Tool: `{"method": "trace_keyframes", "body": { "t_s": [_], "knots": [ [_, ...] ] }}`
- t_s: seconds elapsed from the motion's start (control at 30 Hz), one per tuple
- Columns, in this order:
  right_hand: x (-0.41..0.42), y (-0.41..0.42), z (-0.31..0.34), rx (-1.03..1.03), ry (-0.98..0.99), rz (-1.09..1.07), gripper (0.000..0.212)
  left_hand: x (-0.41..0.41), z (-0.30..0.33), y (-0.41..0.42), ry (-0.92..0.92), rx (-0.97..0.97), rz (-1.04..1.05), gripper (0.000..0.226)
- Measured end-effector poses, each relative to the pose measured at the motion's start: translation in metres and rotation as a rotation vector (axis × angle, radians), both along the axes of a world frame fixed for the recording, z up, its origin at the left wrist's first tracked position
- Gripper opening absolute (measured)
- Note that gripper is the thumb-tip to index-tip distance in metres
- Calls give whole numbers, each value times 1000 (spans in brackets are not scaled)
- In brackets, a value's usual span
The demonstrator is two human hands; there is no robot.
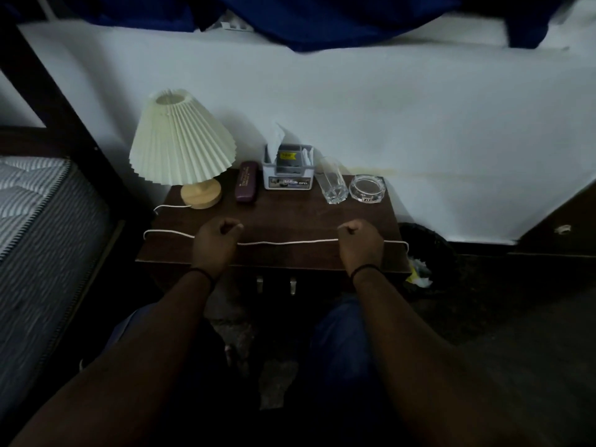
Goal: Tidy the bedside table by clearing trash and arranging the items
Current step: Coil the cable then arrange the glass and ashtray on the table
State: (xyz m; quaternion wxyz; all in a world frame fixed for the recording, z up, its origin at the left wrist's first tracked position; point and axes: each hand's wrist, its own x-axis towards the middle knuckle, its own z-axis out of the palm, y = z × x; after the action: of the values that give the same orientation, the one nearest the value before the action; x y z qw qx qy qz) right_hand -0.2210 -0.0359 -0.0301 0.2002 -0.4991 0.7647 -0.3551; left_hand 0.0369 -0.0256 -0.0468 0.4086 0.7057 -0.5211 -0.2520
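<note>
A dark wooden bedside table (283, 221) stands against the white wall. Along its back sit a pleated cream lamp (182, 140) on a round wooden base, a maroon case (246, 185), a grey tissue holder (288, 171), a tall clear glass (332, 182) and a glass ashtray (367, 188). A white cord (287, 242) runs stretched across the front of the tabletop. My left hand (216, 241) and my right hand (361, 241) are both closed on this cord, about a table-width apart.
A striped mattress (35, 221) in a dark bed frame lies to the left. A dark bin (425, 250) with crumpled trash sits on the floor right of the table. Two metal handles (275, 285) hang on the drawer front. Blue curtain (322, 21) hangs above.
</note>
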Motion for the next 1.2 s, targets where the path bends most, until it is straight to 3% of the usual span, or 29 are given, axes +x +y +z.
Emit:
{"method": "trace_keyframes", "body": {
  "t_s": [0.23,0.4,0.77,0.97,1.2],
  "knots": [
    [-2,-16,-9,20,16,37,18,8,-5,-13,53,56,56,15],
    [1,-28,-18,41,61,109,19,20,-7,-26,-69,90,81,14],
    [11,-40,-27,79,133,227,17,22,-14,-36,-79,163,49,15],
    [39,-33,-33,125,239,537,15,16,-17,-39,-98,184,23,13],
    [70,-36,-41,90,363,655,25,8,-21,-42,-174,223,-51,12]
  ]
}}
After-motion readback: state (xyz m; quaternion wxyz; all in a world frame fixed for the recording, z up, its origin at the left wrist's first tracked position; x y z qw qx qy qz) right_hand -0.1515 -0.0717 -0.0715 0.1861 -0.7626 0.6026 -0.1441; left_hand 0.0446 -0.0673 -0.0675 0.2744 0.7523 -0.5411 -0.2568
